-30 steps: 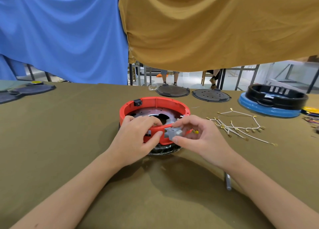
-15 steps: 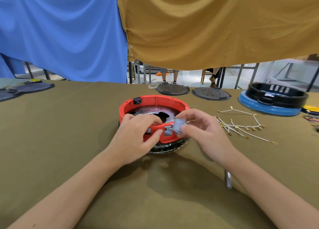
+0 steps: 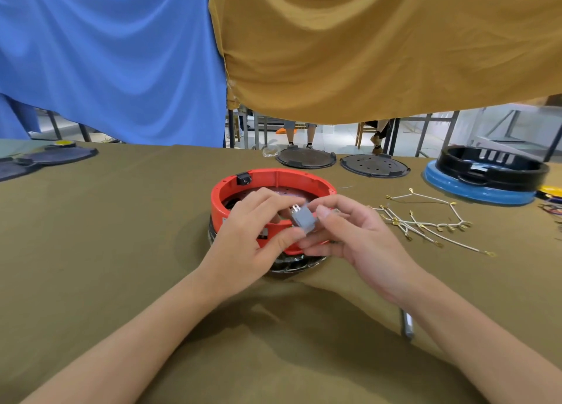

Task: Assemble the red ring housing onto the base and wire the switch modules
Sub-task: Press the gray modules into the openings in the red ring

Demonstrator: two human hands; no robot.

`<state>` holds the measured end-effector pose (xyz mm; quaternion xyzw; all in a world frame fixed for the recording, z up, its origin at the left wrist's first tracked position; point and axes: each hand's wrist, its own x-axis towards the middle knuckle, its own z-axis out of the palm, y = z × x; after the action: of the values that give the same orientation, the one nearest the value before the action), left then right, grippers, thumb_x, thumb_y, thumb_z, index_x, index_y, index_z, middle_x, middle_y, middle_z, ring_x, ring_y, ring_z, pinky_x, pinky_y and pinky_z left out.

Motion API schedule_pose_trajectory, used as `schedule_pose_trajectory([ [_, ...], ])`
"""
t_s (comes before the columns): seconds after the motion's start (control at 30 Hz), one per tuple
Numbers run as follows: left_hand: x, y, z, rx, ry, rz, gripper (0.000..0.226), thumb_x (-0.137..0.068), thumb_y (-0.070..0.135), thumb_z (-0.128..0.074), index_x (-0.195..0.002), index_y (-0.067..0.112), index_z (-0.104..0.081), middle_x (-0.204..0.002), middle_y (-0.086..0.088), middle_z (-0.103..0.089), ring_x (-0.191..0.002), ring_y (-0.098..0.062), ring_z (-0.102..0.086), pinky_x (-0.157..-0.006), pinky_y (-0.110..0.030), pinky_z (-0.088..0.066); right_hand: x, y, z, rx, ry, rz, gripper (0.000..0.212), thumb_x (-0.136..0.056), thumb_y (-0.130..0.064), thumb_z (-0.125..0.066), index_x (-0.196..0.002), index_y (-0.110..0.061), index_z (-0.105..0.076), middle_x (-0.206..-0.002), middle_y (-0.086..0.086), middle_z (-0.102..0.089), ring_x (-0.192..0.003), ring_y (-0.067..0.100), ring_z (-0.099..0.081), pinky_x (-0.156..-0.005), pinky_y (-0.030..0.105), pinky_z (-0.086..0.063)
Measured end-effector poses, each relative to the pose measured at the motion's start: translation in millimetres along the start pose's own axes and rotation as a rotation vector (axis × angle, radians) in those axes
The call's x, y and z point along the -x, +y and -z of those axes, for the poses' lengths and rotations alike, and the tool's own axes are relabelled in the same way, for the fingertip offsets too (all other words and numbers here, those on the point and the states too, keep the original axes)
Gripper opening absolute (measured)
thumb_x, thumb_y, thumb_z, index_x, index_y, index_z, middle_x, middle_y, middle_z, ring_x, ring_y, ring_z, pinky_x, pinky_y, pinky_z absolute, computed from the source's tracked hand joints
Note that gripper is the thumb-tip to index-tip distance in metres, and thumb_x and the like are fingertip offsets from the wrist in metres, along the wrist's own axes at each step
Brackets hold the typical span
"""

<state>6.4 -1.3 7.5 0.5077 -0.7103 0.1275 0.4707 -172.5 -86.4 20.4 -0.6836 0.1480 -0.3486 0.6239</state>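
Pinching grey switch module (image 3: pixel 303 218) btwn both grips, L (image 3: pixel 255 236) & R (image 3: pixel 355 236), above red ring housing (image 3: pixel 273 178)

Red ring housing (image 3: pixel 275 178), grey switch module (image 3: pixel 303 219) — olive tablecloth (image 3: pixel 106 236).

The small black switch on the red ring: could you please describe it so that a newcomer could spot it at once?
Start at the red ring housing in the middle of the olive-covered table, just beyond both hands. Follow its rim to the far left, where a small black switch module sits set into the wall. It is the only black part on the red rim, unlike the grey module held in the fingers.
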Motion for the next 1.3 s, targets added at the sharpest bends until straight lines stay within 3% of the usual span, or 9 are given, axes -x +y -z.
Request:
schedule_pose_trajectory([
  [0.1, 1, -1, 0, 0.045, -0.033, 0.042, 0.041, -0.099, 0.036, -0.049, -0.132, 0.015, -0.059, -0.104, 0.012, -0.056, -0.1, -0.012, -0.054, -0.089, -0.033, -0.046, 2, 3, -1, 0.182, -0.062, 0.063, 0.029, -0.089, -0.029, -0.063, -0.114, -0.014, -0.061, -0.092, 0.016, -0.073, -0.082, 0.027, -0.071, -0.077, 0.039, -0.059],
  [0.2, 1, 0, 1, 0.035, -0.057, 0.053, 0.044, -0.099, 0.037, -0.047, -0.134, 0.013, -0.06, -0.102, 0.013, -0.057, -0.1, -0.011, -0.052, -0.09, -0.035, -0.045, -1, 5, 0, 0.401, 0.001, 0.158, 0.021, -0.09, -0.021, -0.069, -0.111, -0.016, -0.066, -0.099, 0.014, -0.071, -0.085, 0.028, -0.068, -0.074, 0.04, -0.059],
  [0.27, 0, 1, 3, 0.037, -0.054, 0.067, 0.043, -0.098, 0.039, -0.05, -0.133, 0.016, -0.061, -0.099, 0.01, -0.058, -0.097, -0.014, -0.053, -0.088, -0.037, -0.045, -2, 3, 2, 0.309, 0.029, 0.145, 0.02, -0.09, -0.013, -0.068, -0.109, -0.008, -0.068, -0.1, 0.017, -0.071, -0.083, 0.023, -0.07, -0.071, 0.031, -0.058],
  [0.37, -1, 1, 5, -0.013, -0.008, 0.138, 0.036, -0.093, 0.037, -0.051, -0.124, 0.022, -0.061, -0.097, 0.01, -0.056, -0.097, -0.012, -0.053, -0.087, -0.042, -0.045, -2, -3, 7, 0.173, 0.028, 0.078, 0.02, -0.091, -0.008, -0.064, -0.111, -0.003, -0.064, -0.097, 0.024, -0.069, -0.079, 0.025, -0.071, -0.073, 0.032, -0.06],
  [0.53, 4, -5, 4, -0.224, -0.117, 0.225, 0.018, -0.089, 0.032, -0.047, -0.095, 0.03, -0.063, -0.083, 0.021, -0.058, -0.083, -0.005, -0.052, -0.091, -0.044, -0.034, -2, -4, 9, 0.287, 0.002, 0.047, 0.015, -0.09, -0.001, -0.065, -0.105, 0.001, -0.063, -0.095, 0.025, -0.067, -0.079, 0.024, -0.069, -0.072, 0.031, -0.06],
  [0.7, 4, -7, 2, -0.218, -0.13, 0.206, 0.016, -0.092, 0.03, -0.048, -0.096, 0.032, -0.062, -0.085, 0.026, -0.059, -0.082, -0.003, -0.053, -0.089, -0.037, -0.031, 0, -7, 12, 0.439, -0.03, 0.057, 0.016, -0.087, -0.004, -0.072, -0.101, -0.005, -0.067, -0.096, 0.019, -0.069, -0.079, 0.031, -0.071, -0.075, 0.037, -0.061],
  [0.97, 4, -2, 2, -0.189, -0.16, 0.167, 0.027, -0.088, 0.047, -0.044, -0.098, 0.029, -0.061, -0.091, 0.019, -0.062, -0.086, -0.003, -0.054, -0.088, -0.039, -0.034, -1, -3, 9, 0.7, 0.042, 0.124, 0.016, -0.086, -0.014, -0.075, -0.099, -0.021, -0.071, -0.087, -0.003, -0.066, -0.072, 0.014, -0.065, -0.071, 0.026, -0.055],
  [1.13, 4, -4, 0, -0.217, -0.155, 0.151, 0.032, -0.086, 0.057, -0.048, -0.097, 0.03, -0.06, -0.089, 0.018, -0.059, -0.084, -0.004, -0.054, -0.086, -0.039, -0.034, 0, -2, 7, 0.708, 0.055, 0.148, 0.014, -0.085, -0.007, -0.075, -0.091, -0.019, -0.072, -0.077, -0.006, -0.069, -0.072, 0.009, -0.065, -0.069, 0.02, -0.052],
  [1.3, 3, -4, 0, -0.221, -0.146, 0.147, 0.033, -0.085, 0.06, -0.048, -0.097, 0.031, -0.059, -0.089, 0.019, -0.059, -0.084, -0.003, -0.053, -0.086, -0.041, -0.034, -1, 1, 6, 0.694, 0.117, 0.168, 0.014, -0.084, -0.004, -0.074, -0.087, -0.018, -0.071, -0.072, -0.005, -0.069, -0.066, 0.011, -0.066, -0.068, 0.026, -0.056],
])
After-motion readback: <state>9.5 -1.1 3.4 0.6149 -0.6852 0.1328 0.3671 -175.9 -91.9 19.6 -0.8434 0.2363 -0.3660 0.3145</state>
